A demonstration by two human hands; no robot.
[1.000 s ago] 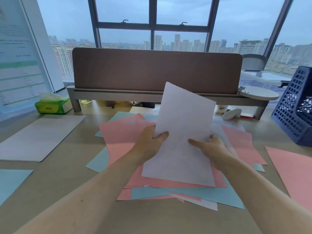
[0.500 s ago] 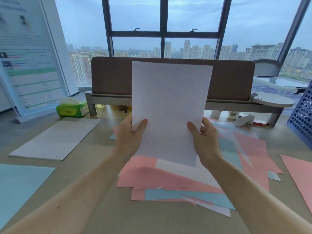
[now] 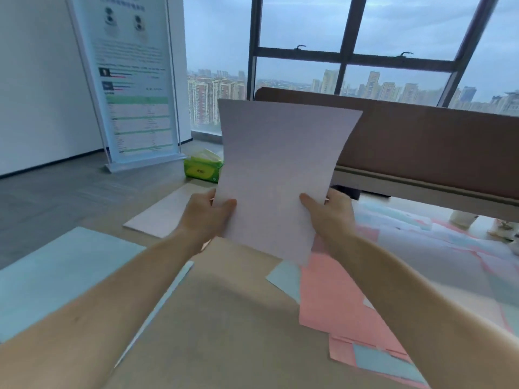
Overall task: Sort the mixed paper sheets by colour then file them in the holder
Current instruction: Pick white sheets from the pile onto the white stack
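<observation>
- One white sheet — thin, matt, rectangular, its long sides bowed inward — is held upright above the wood-toned table, mid-scene.
- Two hands hold it. The left hand pinches its lower left edge with the thumb on the front, and the right hand pinches the lower right edge likewise.
- One second white sheet lies flat at far left.
- One pale blue sheet lies at near left, under the left forearm.
- One loose pile of pink, pale blue and white sheets spreads to the right — too overlapped to count.
- One green tissue pack sits far, beside the held sheet's left edge. Its label is unreadable.
- One standing banner at far left shows green bands. Its print is too blurred to read.
- One long brown divider panel with a rounded corner runs along the far side.
</observation>
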